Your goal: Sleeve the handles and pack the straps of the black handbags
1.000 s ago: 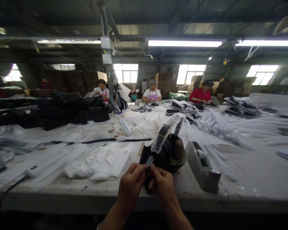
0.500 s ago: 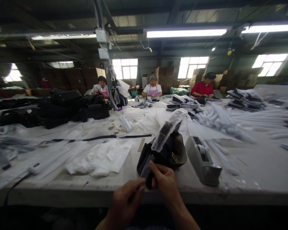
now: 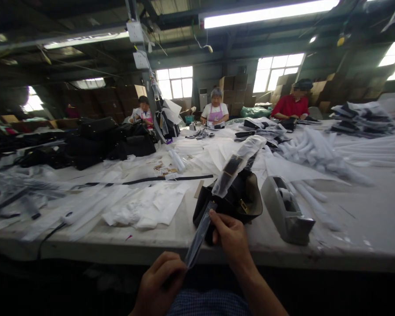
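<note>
A black handbag (image 3: 240, 199) lies near the front edge of the long white table (image 3: 349, 219). A strap in a clear plastic sleeve (image 3: 238, 164) rises from it. My right hand (image 3: 230, 237) is closed on the near part of the bag. My left hand (image 3: 159, 285), below the table edge, pinches the lower end of a thin clear plastic strip (image 3: 199, 237) that runs up to the bag.
A grey tape dispenser (image 3: 286, 210) stands right of the bag. White paper and plastic wrappers (image 3: 145, 210) lie to the left. Black bags (image 3: 98, 142) are piled at the back left, rolled white sleeves (image 3: 316, 151) at the right. Three people (image 3: 215, 112) sit at the far end.
My left hand has pulled back toward me and down off the table, drawing the clear strip out long. The view has tilted; my right hand stays on the bag.
</note>
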